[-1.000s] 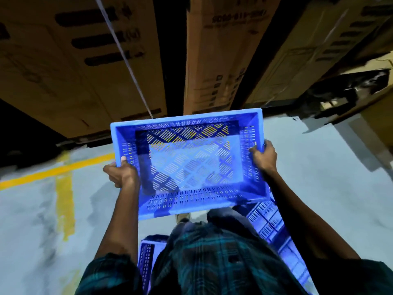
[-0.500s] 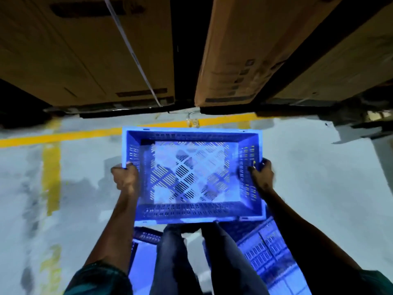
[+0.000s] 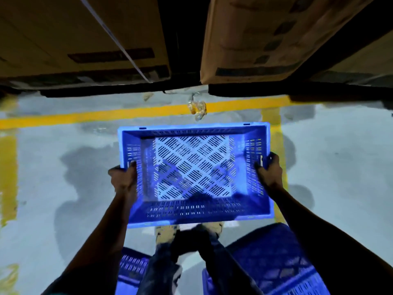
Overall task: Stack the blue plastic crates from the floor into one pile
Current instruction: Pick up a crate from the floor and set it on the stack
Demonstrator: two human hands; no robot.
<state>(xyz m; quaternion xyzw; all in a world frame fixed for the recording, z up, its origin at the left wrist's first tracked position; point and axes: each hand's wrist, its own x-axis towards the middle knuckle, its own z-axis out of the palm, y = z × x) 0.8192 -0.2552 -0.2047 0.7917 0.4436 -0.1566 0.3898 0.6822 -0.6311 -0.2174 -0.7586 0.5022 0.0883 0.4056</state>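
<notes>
A: Floor condition?

B: Grey concrete floor [image 3: 63, 188], dark damp-looking patches at 9 o'clock and 3 o'clock. A yellow painted line [image 3: 106, 116] runs across toward 12, with yellow branches down both sides.

A: Beyond the line?

B: Large cardboard boxes [image 3: 74, 35] at 11 and 1 o'clock, a dark gap between them. A crumpled wrapper [image 3: 197, 108] lies on the line. Lighting dim.

The blue crate [image 3: 194, 173] has been lowered and levelled, nearer the grey floor [image 3: 340, 167]; more of the yellow line [image 3: 106, 116] is revealed.
</notes>
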